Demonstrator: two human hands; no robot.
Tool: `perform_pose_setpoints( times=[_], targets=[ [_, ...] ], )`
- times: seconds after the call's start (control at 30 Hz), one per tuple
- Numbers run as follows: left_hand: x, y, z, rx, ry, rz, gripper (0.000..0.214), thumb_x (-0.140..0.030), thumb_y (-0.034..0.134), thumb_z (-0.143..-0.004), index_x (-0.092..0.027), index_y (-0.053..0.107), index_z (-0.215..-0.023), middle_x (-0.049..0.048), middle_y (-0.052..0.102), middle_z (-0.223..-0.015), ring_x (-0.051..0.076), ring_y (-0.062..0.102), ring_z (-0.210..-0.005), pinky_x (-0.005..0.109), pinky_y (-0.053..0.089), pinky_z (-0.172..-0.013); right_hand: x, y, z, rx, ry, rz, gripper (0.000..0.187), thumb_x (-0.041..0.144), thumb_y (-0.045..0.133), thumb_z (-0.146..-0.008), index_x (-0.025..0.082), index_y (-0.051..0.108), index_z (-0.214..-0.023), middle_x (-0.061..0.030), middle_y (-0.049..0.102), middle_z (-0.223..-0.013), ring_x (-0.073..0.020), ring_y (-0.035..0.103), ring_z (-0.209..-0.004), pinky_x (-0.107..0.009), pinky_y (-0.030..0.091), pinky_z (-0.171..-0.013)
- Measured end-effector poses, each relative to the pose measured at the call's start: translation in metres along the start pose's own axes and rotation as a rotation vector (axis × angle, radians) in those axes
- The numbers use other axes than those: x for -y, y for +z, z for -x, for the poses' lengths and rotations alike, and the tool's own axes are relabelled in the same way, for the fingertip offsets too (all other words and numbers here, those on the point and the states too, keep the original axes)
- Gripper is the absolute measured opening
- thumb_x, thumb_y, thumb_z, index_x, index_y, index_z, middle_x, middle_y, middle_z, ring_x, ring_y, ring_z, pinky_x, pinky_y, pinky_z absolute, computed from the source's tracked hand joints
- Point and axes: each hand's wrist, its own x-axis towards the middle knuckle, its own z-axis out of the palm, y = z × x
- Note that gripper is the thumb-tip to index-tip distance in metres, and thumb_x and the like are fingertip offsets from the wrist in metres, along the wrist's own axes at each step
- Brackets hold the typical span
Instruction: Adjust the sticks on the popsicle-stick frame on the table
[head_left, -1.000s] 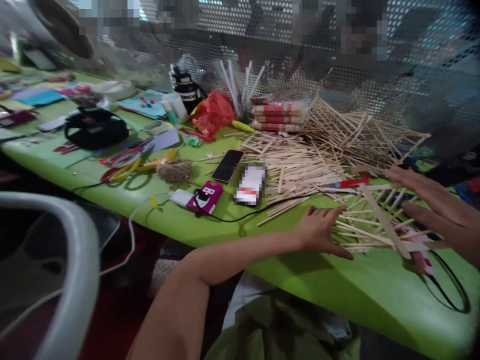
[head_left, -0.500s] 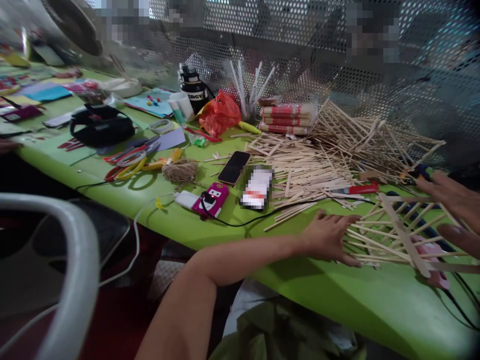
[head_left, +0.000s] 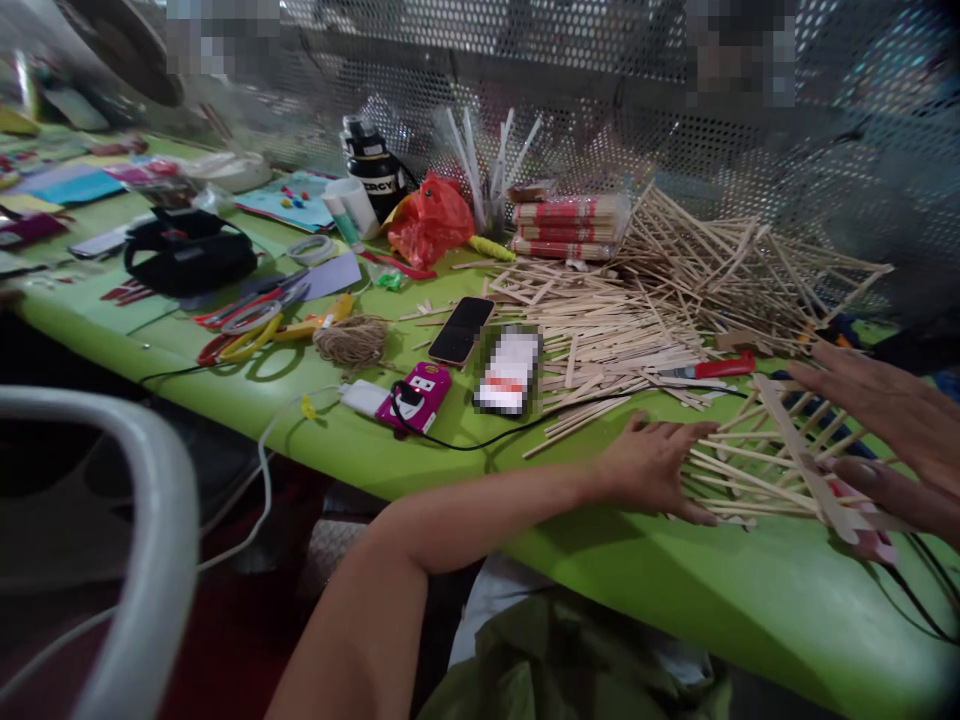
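A fan-shaped frame of thin wooden sticks lies on the green table in front of me. My left hand rests flat on the table at the frame's left end, fingers stretched out over the stick tips. My right hand is open with fingers spread, lying over the frame's right side beside a wide flat stick. Neither hand grips anything.
A big heap of loose wooden sticks fills the table behind the frame, with a red-handled cutter. To the left lie a black phone, a pink phone on a cable, twine, scissors and an orange bag.
Both hands stay on the stick frame. My right hand has shifted slightly back in over the frame's right side; the view has swung a little.
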Motion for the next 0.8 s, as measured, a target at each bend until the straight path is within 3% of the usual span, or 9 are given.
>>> perform_pose_setpoints(
  times=[0.1, 0.3, 0.63, 0.8],
  targets=[
    [0.002, 0.003, 0.0, -0.012, -0.002, -0.009, 0.116, -0.061, 0.089, -0.077, -0.022, 0.027, -0.168, 0.017, 0.053, -0.164, 0.036, 0.049, -0.155, 0.061, 0.014, -0.138, -0.002, -0.001, 0.003, 0.085, -0.062, -0.016, 0.072, 0.071, 0.05, -0.101, 0.048, 0.04, -0.168, 0.0025, 0.034, -0.178, -0.0347, 0.03, -0.164, -0.06, 0.019, -0.136],
    [0.004, 0.008, 0.001, -0.037, -0.014, -0.018, 0.117, -0.055, 0.093, -0.074, -0.019, 0.031, -0.166, 0.0185, 0.052, -0.165, 0.037, 0.049, -0.155, 0.062, 0.016, -0.137, 0.018, -0.01, -0.003, 0.121, -0.062, -0.095, 0.069, 0.064, 0.056, -0.105, 0.045, 0.039, -0.169, 0.0007, 0.032, -0.179, -0.0368, 0.027, -0.165, -0.066, 0.023, -0.133],
    [0.011, 0.006, 0.003, -0.009, 0.043, -0.005, 0.116, -0.062, 0.086, -0.08, -0.02, 0.024, -0.169, 0.0197, 0.048, -0.167, 0.039, 0.048, -0.154, 0.066, 0.018, -0.135, 0.038, -0.03, -0.003, 0.17, -0.051, -0.035, 0.067, 0.064, 0.048, -0.11, 0.052, 0.024, -0.172, 0.0046, 0.019, -0.183, -0.0339, 0.016, -0.168, -0.067, 0.016, -0.135],
    [0.016, 0.01, 0.002, -0.006, 0.055, -0.05, 0.116, -0.066, 0.084, -0.079, -0.021, 0.025, -0.169, 0.0211, 0.046, -0.168, 0.04, 0.049, -0.154, 0.066, 0.02, -0.135, 0.049, -0.026, -0.01, 0.257, -0.071, -0.029, 0.069, 0.071, 0.042, -0.109, 0.051, 0.023, -0.173, 0.0046, 0.012, -0.184, -0.0336, 0.012, -0.169, -0.067, 0.016, -0.135]
  ],
)
